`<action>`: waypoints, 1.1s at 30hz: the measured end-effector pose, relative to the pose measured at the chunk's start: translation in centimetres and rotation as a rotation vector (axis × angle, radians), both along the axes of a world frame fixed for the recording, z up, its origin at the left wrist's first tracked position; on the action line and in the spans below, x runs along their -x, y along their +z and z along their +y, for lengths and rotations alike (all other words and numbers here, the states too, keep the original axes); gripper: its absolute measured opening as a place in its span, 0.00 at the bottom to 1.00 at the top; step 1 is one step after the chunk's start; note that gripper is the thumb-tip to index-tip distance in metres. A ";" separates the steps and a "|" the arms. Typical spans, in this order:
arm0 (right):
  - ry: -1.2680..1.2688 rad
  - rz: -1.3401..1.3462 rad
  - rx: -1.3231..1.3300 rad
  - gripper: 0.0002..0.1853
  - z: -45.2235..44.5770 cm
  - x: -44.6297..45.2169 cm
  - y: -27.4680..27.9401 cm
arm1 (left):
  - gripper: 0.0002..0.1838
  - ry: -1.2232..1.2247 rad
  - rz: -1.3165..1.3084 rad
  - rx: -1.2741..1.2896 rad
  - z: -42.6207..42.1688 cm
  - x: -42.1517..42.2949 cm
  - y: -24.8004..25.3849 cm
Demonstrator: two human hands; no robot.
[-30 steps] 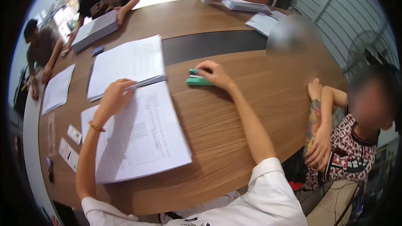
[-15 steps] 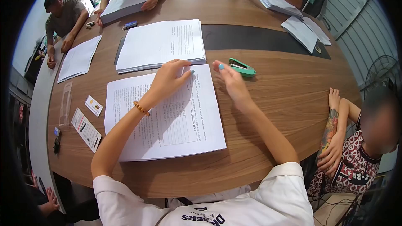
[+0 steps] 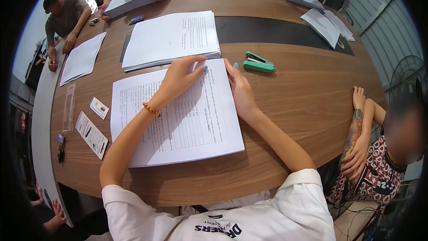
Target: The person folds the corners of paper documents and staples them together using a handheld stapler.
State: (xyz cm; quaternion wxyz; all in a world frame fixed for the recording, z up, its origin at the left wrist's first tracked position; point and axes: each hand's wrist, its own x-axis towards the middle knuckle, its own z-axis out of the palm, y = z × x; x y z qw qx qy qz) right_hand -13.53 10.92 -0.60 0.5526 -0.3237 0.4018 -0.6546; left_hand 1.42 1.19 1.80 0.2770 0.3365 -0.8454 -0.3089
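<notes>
A stack of printed sheets (image 3: 178, 125) lies on the wooden table before me, with text and a ruled grid on top. My left hand (image 3: 183, 76) rests on its upper part, fingers apart, holding nothing. Along the right edge of the stack, near its top corner, is my right hand (image 3: 240, 87), open, with the thumb near the edge. Just beyond lies a second stack of papers (image 3: 171, 38). A green stapler (image 3: 259, 62) sits to the right of my right hand, touched by neither hand.
Two printed cards (image 3: 91, 135) and a clear plastic strip (image 3: 69, 107) are at the left, near loose papers (image 3: 83, 59). Other people sit round the table (image 3: 294, 107); one holds a thick paper stack (image 3: 133, 0). More papers (image 3: 321, 27) lie at the back right.
My right hand has let go of the green stapler and moved left to the stack's edge. The sheets previously raised at the stack's top now lie flat under my left hand.
</notes>
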 end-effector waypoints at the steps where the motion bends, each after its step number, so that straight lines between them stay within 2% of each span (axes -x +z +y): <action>1: 0.005 0.025 -0.018 0.31 0.2 -0.3 0.2 | 0.16 0.002 0.005 -0.015 0.1 0.0 0.1; 6: -0.071 -0.001 0.048 0.32 -0.8 0.0 -1.4 | 0.16 -0.011 -0.025 -0.003 0.0 -0.1 0.1; 8: -0.042 0.100 0.043 0.31 -0.7 -0.4 -1.3 | 0.16 -0.004 -0.008 -0.038 -0.1 -0.1 0.2; 13: 0.016 0.027 0.028 0.32 -0.3 -0.6 -0.2 | 0.17 0.004 -0.043 -0.134 -0.3 0.0 0.6; 15: 0.035 0.020 0.006 0.33 -0.4 -0.6 -0.3 | 0.17 -0.007 -0.008 -0.075 -0.6 0.0 -0.2; 17: -0.042 0.158 0.049 0.34 -0.7 -0.6 -0.8 | 0.17 -0.019 0.029 -0.016 -0.7 0.1 -0.6; 21: -0.027 0.161 0.063 0.35 -0.8 -0.6 -1.1 | 0.17 0.005 -0.024 -0.070 -0.5 0.1 -0.4; 27: -0.038 0.027 0.065 0.29 -1.4 0.5 -0.9 | 0.17 0.013 -0.071 -0.124 -0.2 0.1 0.4; 29: -0.083 0.153 0.037 0.23 -2.0 0.9 -0.7 | 0.17 0.019 -0.082 -0.148 -0.2 0.1 0.2; 33: -0.172 0.185 0.047 0.21 -4.6 1.3 -2.5 | 0.16 -0.024 -0.001 -0.110 -0.4 0.0 -0.4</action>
